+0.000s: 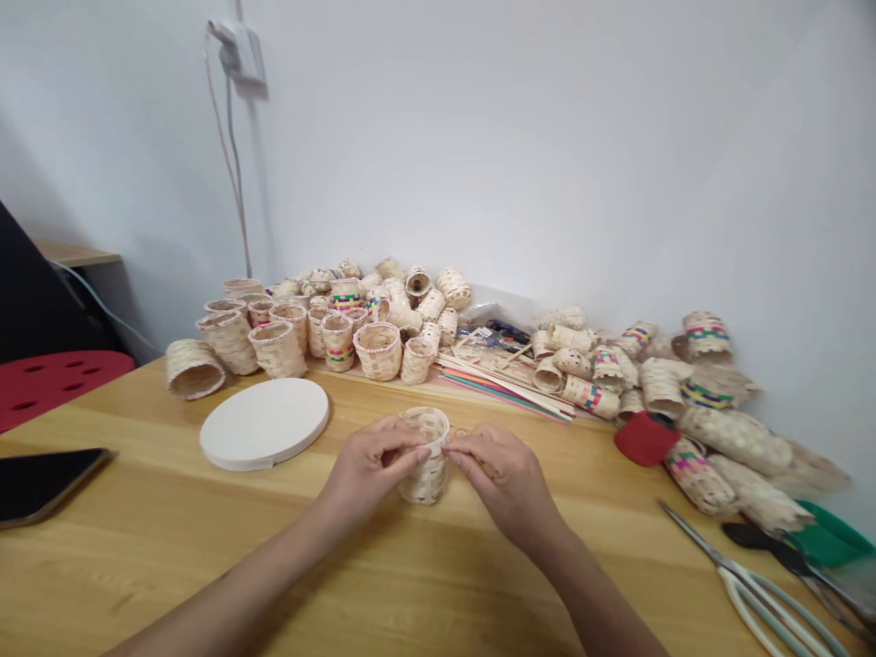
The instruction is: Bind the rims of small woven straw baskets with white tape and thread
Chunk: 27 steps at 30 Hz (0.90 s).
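Woven basket (427,482) upright on bench (287,557), lower centre of frame, between both hands: left hand (373,461) grip pinching its rim, right hand (498,467) grip closed at rim's right edge, contents unclear.

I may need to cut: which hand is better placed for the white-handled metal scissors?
Likely the right hand, nearer those scissors; the left hand holds the pale woven cylindrical basket.
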Each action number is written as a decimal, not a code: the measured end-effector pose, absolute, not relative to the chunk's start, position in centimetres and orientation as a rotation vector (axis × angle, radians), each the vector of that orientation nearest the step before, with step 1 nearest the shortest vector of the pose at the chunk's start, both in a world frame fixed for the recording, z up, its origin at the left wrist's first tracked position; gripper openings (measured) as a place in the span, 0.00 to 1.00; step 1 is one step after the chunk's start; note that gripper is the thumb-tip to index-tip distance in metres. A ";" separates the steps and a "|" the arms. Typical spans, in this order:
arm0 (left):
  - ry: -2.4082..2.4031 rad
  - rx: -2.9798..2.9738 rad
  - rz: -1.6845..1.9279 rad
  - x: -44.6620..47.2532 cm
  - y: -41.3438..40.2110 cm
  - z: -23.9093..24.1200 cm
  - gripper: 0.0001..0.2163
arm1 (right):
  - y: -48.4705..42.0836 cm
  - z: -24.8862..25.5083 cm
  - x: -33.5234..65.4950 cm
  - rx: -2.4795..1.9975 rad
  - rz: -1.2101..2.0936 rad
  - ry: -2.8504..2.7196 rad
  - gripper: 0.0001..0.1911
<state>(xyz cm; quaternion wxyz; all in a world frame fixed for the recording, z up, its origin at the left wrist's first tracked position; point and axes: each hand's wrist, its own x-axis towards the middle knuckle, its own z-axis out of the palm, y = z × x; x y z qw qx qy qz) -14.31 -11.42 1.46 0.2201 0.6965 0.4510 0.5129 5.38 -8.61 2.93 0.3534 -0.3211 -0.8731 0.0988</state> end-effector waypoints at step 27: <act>1.448 2.751 1.595 -14.5 -12.1 1.4 0.05 | -8.7 2.2 4.3 -1.011 1.159 -1.806 0.08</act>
